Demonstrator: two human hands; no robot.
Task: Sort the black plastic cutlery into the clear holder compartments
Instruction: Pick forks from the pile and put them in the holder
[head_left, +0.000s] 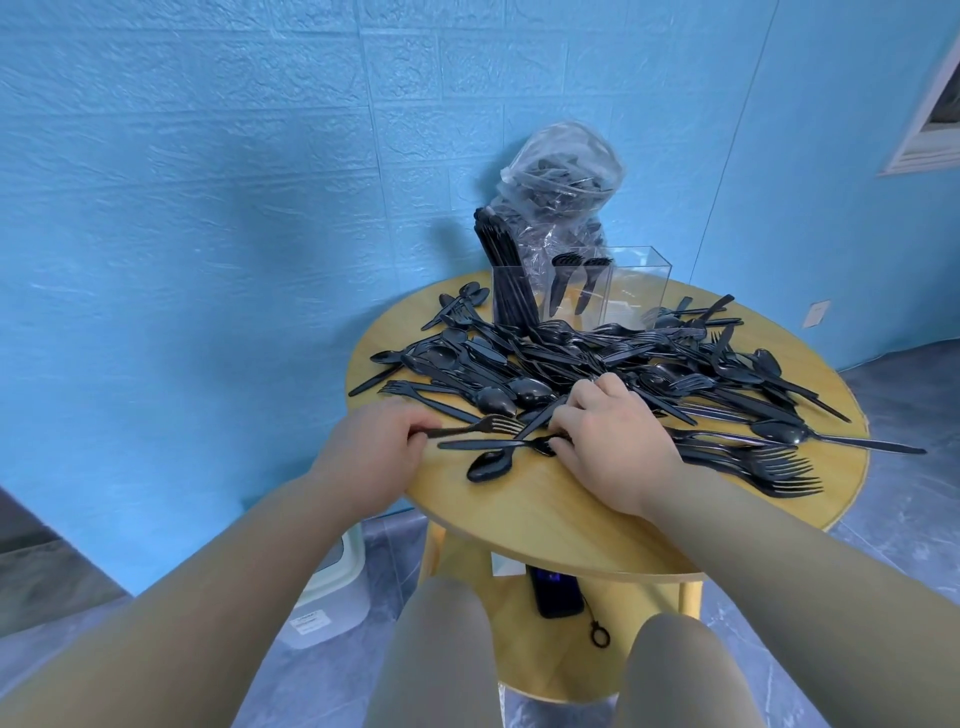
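— Fingers of the left hand (374, 441) curl round a fork (475, 427) by its handle end; that grip is closed on it at the desk's (545, 519) near edge.

— And the right hand (608, 436)?

— Its fingers press into the cutlery pile (597, 364); whether that grip holds a piece, I cannot tell.

— Handling?

— Likely light, slick, slightly springy. Take handles, not tines; tangled pieces may drag. The clear holder (582, 291) stands behind, partly filled.
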